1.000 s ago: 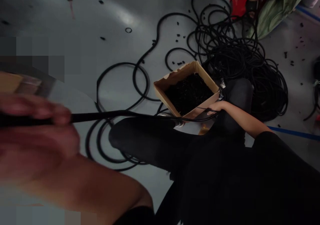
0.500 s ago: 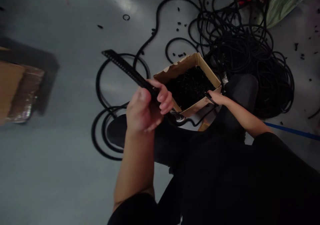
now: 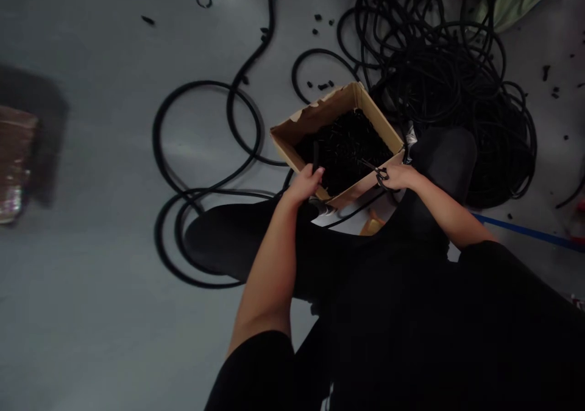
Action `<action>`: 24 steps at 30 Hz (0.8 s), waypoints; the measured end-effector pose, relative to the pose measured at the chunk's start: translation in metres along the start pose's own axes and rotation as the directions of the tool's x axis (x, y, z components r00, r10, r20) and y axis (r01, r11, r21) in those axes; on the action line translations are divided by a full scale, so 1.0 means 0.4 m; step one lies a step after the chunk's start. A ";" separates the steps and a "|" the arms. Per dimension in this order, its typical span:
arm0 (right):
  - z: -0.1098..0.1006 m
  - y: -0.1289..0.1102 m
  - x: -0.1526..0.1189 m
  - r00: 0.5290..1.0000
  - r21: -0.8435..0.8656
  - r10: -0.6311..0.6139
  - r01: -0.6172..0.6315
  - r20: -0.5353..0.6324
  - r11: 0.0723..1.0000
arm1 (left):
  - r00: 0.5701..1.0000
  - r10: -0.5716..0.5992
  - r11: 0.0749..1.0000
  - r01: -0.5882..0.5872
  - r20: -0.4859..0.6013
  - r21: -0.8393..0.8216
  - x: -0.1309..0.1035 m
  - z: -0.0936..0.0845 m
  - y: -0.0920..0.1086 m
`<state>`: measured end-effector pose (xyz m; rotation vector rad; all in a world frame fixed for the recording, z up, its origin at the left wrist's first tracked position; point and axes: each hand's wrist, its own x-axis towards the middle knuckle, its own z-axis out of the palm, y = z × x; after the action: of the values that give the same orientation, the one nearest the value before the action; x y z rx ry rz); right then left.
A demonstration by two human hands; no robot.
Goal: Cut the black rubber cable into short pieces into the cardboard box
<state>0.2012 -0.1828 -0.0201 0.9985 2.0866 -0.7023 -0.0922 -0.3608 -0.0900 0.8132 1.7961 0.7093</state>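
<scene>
Fingers of the left hand (image 3: 305, 184) are clenched around a black strip (image 3: 315, 153), its free end standing up over the left rim of the cardboard box (image 3: 355, 192); fingers of the right hand (image 3: 398, 177) grasp what look like small scissors (image 3: 382, 174) at the box's near right edge, blades pointing inward. The box sits close before the person's legs, probably so both hands reach it easily; dark pieces (image 3: 345, 142) lie inside. Right of the box, a knee (image 3: 445, 155) and a cord tangle (image 3: 429, 88) crowd its edge. Left of it lie cord loops (image 3: 158, 124), with wider room over the floor (image 3: 91, 313) beyond.
</scene>
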 end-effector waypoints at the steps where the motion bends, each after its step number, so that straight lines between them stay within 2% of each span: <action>1: 0.000 -0.003 0.000 1.000 0.003 -0.004 0.004 -0.012 1.000 | 1.000 -0.016 0.998 0.017 -0.007 0.068 0.011 0.012 -0.002; 6: -0.002 -0.017 0.006 0.998 -0.004 -0.031 0.030 -0.048 1.000 | 0.993 -0.110 0.939 0.119 -0.047 0.323 0.045 0.054 0.018; 9: -0.007 -0.023 0.006 0.993 -0.003 -0.091 0.091 -0.076 0.996 | 0.994 -0.090 0.928 0.107 -0.064 0.357 0.049 0.057 0.016; 13: -0.015 -0.021 0.010 0.964 0.033 -0.198 0.207 -0.180 0.978 | 0.998 -0.017 0.953 0.034 -0.059 0.300 0.056 0.049 -0.004; 15: -0.015 -0.015 0.016 0.948 0.052 -0.210 0.229 -0.237 0.972 | 0.997 0.002 0.971 0.016 -0.076 0.238 0.062 0.046 -0.013; 21: -0.006 0.007 0.031 0.935 0.221 -0.107 0.189 -0.339 0.957 | 0.997 0.014 0.998 -0.010 -0.074 0.055 0.066 0.046 -0.009; 24: -0.002 0.006 0.039 0.954 0.352 -0.049 0.157 -0.297 0.923 | 0.995 0.051 0.998 -0.049 -0.083 0.031 0.063 0.049 0.007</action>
<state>0.1960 -0.1741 -0.0320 1.2641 2.3178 -1.0964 -0.0802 -0.3373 -0.1080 0.8612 1.8697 0.7615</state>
